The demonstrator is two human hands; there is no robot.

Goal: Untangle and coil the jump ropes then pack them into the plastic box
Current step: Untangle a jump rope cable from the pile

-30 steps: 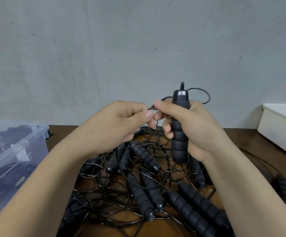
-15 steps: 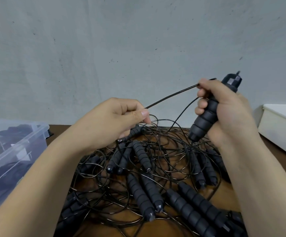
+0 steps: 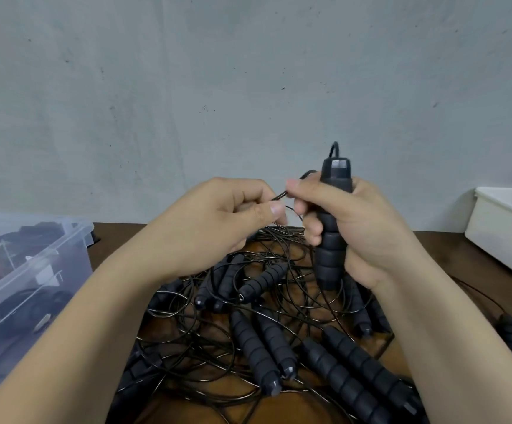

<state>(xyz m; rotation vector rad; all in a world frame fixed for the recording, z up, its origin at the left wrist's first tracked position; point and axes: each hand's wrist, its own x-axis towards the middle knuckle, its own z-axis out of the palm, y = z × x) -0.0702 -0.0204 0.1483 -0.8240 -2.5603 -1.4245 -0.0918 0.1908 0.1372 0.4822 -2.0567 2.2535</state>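
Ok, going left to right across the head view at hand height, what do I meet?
Clear plastic storage box, left hand pinching a thin black cord, right hand gripping an upright black ribbed foam handle, white plastic tub. The tangled rope pile spans the middle, so it is omitted.

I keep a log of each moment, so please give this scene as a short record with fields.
Left hand: pinches the cord
Right hand: grips one handle, held upright
Pile: tangled jump ropes on the table, below both hands
Plastic box: far left, dark items inside
White container: far right, contents hidden
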